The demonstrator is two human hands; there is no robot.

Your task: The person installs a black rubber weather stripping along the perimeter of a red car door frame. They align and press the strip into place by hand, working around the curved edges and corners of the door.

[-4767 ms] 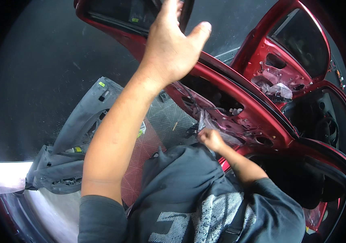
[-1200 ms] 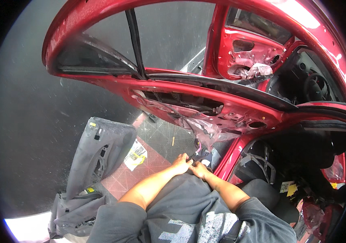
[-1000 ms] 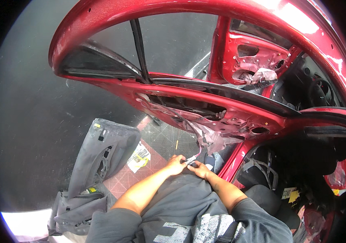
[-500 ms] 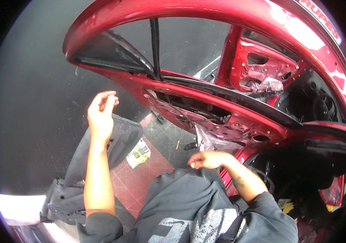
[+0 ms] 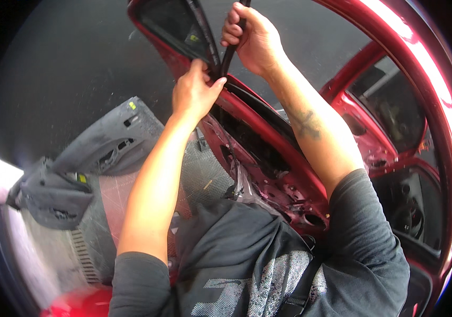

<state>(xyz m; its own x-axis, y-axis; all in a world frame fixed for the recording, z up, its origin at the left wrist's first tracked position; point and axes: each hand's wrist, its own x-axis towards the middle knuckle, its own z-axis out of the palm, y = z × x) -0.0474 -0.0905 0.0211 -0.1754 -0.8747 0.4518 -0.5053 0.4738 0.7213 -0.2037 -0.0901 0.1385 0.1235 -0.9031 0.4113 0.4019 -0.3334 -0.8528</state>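
Note:
A red car door (image 5: 284,174) stands open with its inner trim off and its metal frame bare. My right hand (image 5: 257,42) is wrapped round a black divider bar (image 5: 229,59) that rises from the door's window sill. Lower down, my left hand (image 5: 197,92) is closed at the foot of the bar. Its fingertips reach the black rubber seal (image 5: 205,31) along the small quarter glass (image 5: 168,26), and its thumb lies by the bar's base. What lies under the left fingertips is partly hidden.
A grey door trim panel (image 5: 107,140) rests on the floor to the left, beside another dark trim piece (image 5: 57,198). Clear plastic sheeting (image 5: 244,185) hangs from the door's inside. Another red door (image 5: 374,121) stands at the right.
Both hands have risen to the window frame; before, they held nothing. The right has taken hold of the divider bar, and the left has reached its base. The view has shifted.

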